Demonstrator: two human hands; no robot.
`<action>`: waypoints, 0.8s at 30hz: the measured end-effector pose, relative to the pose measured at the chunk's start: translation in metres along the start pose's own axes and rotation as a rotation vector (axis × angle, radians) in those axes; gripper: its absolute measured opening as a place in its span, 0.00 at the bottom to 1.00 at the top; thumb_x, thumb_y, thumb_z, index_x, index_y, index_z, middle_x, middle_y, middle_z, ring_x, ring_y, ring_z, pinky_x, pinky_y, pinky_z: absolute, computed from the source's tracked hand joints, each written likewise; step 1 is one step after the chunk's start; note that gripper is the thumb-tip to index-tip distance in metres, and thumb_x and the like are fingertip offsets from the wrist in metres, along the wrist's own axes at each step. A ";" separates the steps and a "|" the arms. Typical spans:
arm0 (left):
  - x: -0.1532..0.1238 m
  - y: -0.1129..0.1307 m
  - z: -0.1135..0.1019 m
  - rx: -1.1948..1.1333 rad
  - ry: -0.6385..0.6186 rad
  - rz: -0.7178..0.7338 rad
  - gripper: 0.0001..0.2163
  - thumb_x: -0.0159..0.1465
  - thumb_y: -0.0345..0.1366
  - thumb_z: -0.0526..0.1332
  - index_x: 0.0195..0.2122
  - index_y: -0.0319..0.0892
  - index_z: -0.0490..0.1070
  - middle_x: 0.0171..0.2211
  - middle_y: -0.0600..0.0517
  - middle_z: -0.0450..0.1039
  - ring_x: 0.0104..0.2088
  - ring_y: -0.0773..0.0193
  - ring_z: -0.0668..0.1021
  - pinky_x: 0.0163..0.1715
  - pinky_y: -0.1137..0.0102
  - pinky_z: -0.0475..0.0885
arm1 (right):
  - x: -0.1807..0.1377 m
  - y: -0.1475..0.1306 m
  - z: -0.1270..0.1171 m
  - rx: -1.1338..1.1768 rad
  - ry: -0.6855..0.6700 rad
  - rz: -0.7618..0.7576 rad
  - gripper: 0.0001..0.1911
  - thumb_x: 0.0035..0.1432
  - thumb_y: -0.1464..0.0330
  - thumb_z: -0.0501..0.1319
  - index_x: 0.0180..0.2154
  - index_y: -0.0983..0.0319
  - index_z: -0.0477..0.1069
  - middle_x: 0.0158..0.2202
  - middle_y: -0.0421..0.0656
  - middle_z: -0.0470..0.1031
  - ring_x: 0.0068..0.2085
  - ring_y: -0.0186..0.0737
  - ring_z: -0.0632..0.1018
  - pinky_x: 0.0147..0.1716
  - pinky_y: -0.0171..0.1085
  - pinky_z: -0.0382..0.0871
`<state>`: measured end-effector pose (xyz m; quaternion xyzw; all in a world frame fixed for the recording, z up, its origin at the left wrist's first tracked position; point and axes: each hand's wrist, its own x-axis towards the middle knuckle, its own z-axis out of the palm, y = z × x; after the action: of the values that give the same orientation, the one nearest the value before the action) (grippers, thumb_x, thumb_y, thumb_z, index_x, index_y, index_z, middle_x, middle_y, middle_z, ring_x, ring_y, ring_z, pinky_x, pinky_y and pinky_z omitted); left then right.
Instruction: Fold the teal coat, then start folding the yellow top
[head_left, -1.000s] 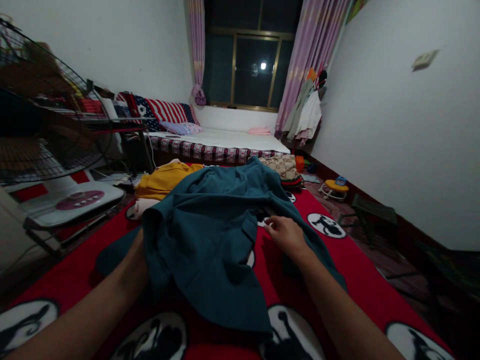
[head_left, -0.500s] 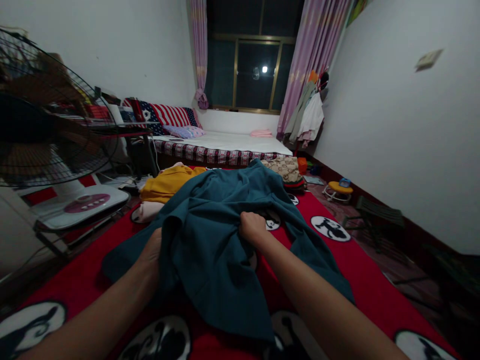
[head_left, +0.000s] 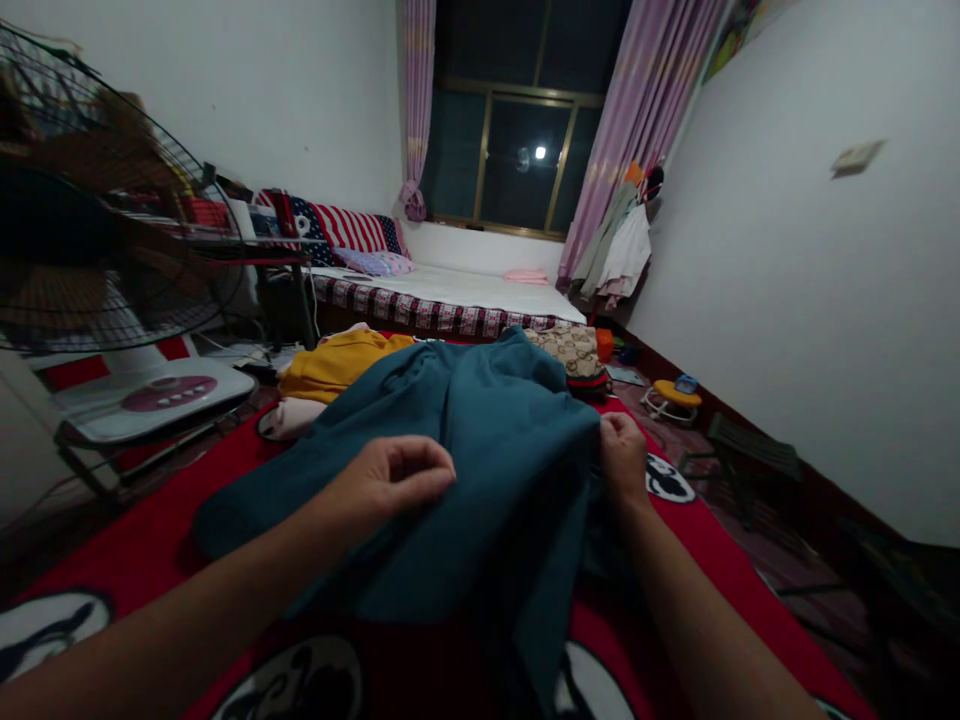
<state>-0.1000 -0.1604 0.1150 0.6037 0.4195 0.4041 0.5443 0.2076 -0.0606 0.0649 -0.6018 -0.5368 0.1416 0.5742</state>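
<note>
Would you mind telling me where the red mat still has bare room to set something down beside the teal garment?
The red mat lies bare left of the teal garment, bordered by the fan base. A narrower strip shows right of the right hand. Behind the garment it is crowded: yellow cloth and patterned bag. The left hand rests on the garment.

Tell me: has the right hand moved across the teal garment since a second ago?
Yes. The right hand has shifted rightward, to the teal garment's right edge, nearer the yellow stool.
</note>
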 end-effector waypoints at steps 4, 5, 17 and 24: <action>-0.007 -0.013 0.006 0.519 -0.373 0.073 0.13 0.60 0.42 0.62 0.43 0.43 0.75 0.41 0.51 0.75 0.42 0.61 0.76 0.43 0.71 0.70 | -0.011 0.046 -0.027 -0.292 -0.313 0.109 0.06 0.47 0.65 0.55 0.26 0.60 0.66 0.21 0.40 0.71 0.26 0.40 0.74 0.26 0.35 0.64; -0.010 -0.017 0.002 0.626 -0.407 0.092 0.16 0.60 0.42 0.62 0.49 0.46 0.72 0.47 0.51 0.73 0.47 0.59 0.74 0.48 0.69 0.69 | -0.015 0.049 -0.033 -0.323 -0.309 0.084 0.07 0.47 0.65 0.55 0.27 0.60 0.67 0.23 0.41 0.73 0.27 0.41 0.75 0.27 0.36 0.65; 0.000 -0.086 -0.114 1.405 0.230 0.077 0.32 0.57 0.55 0.58 0.61 0.49 0.62 0.64 0.43 0.55 0.61 0.44 0.61 0.59 0.50 0.57 | -0.026 0.011 -0.023 -0.411 -0.245 -0.424 0.24 0.52 0.69 0.56 0.52 0.61 0.66 0.54 0.50 0.66 0.57 0.48 0.66 0.58 0.48 0.58; 0.002 -0.102 -0.135 1.287 0.321 -0.012 0.38 0.59 0.60 0.53 0.67 0.48 0.49 0.52 0.44 0.69 0.50 0.46 0.74 0.49 0.56 0.69 | -0.026 0.041 0.008 -0.633 -0.463 -0.147 0.35 0.52 0.70 0.60 0.62 0.60 0.59 0.51 0.52 0.67 0.49 0.50 0.74 0.47 0.46 0.67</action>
<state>-0.2334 -0.1103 0.0247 0.7382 0.6565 0.1547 0.0078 0.2113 -0.0679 0.0161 -0.6610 -0.7109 0.0596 0.2327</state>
